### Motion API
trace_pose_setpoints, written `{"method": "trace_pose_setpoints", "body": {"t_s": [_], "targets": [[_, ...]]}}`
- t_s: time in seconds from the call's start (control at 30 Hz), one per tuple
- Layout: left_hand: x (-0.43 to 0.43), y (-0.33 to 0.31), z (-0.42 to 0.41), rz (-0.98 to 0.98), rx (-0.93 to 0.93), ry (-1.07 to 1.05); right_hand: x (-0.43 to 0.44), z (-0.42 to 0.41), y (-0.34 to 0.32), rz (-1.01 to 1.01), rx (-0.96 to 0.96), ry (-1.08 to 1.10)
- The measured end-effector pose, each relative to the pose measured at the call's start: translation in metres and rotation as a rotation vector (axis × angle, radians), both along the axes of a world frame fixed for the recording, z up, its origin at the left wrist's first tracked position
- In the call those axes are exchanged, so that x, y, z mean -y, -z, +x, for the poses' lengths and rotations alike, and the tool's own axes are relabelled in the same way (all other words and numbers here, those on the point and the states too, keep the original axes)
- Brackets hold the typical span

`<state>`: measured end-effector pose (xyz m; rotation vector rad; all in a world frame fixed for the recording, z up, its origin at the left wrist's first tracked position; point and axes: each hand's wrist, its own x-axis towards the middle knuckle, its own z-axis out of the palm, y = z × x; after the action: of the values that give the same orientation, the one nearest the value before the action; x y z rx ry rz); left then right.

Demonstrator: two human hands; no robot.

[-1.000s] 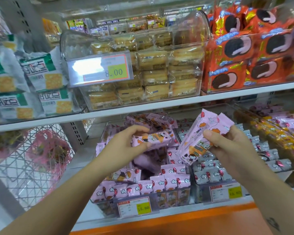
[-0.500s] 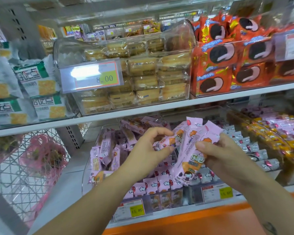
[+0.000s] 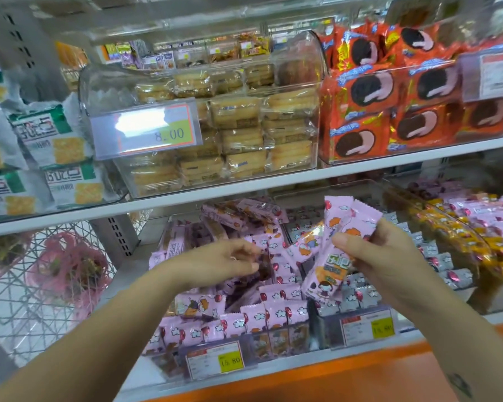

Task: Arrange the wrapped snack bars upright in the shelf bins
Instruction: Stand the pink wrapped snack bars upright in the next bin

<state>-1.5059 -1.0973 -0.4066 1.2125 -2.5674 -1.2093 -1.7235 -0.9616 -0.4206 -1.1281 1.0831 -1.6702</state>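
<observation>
The right hand (image 3: 384, 265) pinches a few pink snack bars (image 3: 336, 256) at mid-length, and the left hand (image 3: 224, 262) hovers loosely curled and seemingly empty over the clear bin (image 3: 276, 342) at the lower shelf's (image 3: 128, 272) front edge; the bars look light, slick-wrapped and probably crushable, so are best held across the middle, not by the crimped ends.

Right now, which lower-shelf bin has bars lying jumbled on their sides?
The pink-bar bin under the left hand: its rear bars lie tumbled, while the neighbouring grey-wrapped bars stand in tidy rows.
</observation>
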Motion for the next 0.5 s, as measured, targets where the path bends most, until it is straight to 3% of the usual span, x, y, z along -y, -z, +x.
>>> {"method": "trace_pose_setpoints", "body": {"t_s": [0.07, 0.2, 0.5], "targets": [[0.008, 0.009, -0.001, 0.053, 0.157, 0.051, 0.0, -0.001, 0.0, 0.01, -0.016, 0.002], [0.029, 0.025, -0.008, -0.034, 0.35, 0.119, 0.0, -0.003, 0.001, 0.006, -0.042, -0.02], [0.032, 0.044, -0.032, -0.286, 0.443, 0.229, 0.005, -0.008, 0.007, 0.009, -0.061, -0.013]]}}
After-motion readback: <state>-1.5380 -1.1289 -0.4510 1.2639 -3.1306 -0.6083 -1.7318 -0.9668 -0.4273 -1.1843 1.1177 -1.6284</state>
